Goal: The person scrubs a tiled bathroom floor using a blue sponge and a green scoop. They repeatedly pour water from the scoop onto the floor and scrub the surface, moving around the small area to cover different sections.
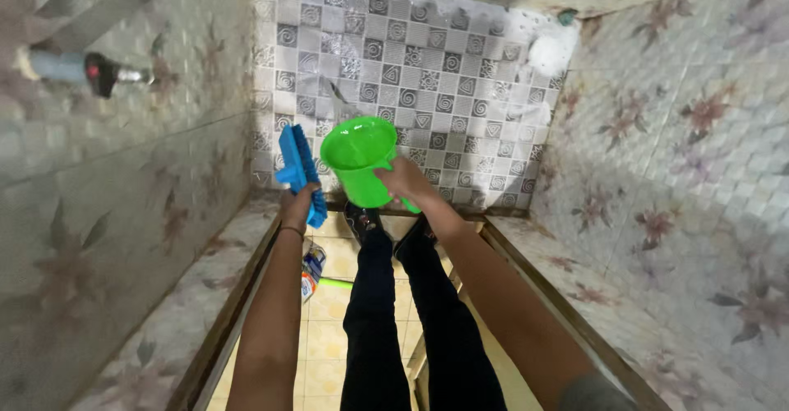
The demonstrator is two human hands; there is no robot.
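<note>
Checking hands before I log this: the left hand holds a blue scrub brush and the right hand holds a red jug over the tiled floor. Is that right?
Not quite: the jug in the right hand is bright green, not red, as the head view shows. The rest stands: the left hand holds the blue scrub brush over the tiled floor.

brush (297, 164) sitting just left of mug (362, 158), both before the tiled floor (460, 57); bottle (312, 270) lying below, left of legs (403, 320).
</note>
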